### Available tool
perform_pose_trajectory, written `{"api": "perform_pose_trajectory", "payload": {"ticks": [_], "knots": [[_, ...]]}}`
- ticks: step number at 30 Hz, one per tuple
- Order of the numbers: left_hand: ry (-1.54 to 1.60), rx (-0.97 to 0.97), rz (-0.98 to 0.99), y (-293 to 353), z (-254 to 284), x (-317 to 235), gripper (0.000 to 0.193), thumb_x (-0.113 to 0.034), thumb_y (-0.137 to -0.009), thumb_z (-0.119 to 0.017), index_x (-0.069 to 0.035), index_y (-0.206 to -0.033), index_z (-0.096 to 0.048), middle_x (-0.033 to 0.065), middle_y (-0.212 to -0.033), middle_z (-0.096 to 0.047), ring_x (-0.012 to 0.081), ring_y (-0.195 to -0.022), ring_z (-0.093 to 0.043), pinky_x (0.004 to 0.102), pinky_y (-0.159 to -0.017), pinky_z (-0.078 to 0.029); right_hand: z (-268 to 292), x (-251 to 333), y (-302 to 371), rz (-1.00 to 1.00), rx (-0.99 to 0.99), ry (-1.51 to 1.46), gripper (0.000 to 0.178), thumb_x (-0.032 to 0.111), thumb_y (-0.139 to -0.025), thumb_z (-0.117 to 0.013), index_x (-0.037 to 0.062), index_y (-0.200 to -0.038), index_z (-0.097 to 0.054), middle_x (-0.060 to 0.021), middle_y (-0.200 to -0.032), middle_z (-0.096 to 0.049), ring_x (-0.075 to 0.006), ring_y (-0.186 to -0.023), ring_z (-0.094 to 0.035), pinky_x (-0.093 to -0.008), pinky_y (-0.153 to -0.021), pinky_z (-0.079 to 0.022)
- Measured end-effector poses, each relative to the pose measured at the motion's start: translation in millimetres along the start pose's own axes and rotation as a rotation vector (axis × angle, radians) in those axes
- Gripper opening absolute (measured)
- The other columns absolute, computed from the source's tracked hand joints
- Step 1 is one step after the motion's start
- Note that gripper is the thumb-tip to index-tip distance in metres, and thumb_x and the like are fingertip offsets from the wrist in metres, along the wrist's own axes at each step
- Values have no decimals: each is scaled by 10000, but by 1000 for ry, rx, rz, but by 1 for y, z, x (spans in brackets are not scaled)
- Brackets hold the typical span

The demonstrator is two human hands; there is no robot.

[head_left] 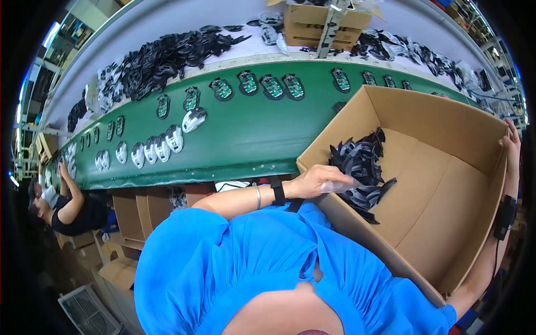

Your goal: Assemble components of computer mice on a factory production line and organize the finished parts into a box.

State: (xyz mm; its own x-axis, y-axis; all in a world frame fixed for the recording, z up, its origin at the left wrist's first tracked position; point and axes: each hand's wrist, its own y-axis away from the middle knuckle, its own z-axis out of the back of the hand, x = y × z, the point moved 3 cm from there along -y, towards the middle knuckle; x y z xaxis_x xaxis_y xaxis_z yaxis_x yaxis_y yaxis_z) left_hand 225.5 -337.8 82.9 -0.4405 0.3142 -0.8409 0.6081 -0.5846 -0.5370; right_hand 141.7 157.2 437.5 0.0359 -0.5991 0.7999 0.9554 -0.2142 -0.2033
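Observation:
A large open cardboard box [421,184] tilts in front of me, resting against my body and over the conveyor's near edge. Inside it, along the left side, lies a heap of thin, curved black plastic pieces [357,162]. My left hand [324,181] is closed over the box's left rim, with its fingers on the inner side beside the black pieces. Something clear and film-like shows around its fingertips. My right arm reaches round the outside of the box, and my right hand [511,145] grips its far right corner. The box hides part of the conveyor.
A green conveyor belt [240,139] carries rows of black parts with green circuit boards [221,88] and white-grey shells [162,148]. On the shelf behind lie black piles [167,58] and another carton [321,28]. A co-worker [72,206] is at the left; cartons [131,215] stand below the belt.

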Motion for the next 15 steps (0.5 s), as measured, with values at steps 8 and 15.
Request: {"api": "perform_pose_trajectory", "payload": {"ticks": [8, 15], "knots": [[-382, 185, 47, 15, 3, -6, 451, -427, -741, -701, -61, -969, -568, 118, -916, -579, 302, -868, -576, 405, -788, -432, -20, 14, 2, 163, 13, 149, 556, 19, -789, -439, 44, -1344, -463, -92, -1260, -537, -174, -1114, -530, -273, -994, -371], [-670, 151, 198, 47, 28, 38, 513, -486, -663, -746, -82, -926, -568, 74, -904, -560, 270, -960, -553, 518, -1029, -299, -67, 70, 64, 691, 242, 636, 370, 290, -959, -435, -4, -827, -616, -136, -989, -643, -214, -986, -586, -287, -861, -424]]}}
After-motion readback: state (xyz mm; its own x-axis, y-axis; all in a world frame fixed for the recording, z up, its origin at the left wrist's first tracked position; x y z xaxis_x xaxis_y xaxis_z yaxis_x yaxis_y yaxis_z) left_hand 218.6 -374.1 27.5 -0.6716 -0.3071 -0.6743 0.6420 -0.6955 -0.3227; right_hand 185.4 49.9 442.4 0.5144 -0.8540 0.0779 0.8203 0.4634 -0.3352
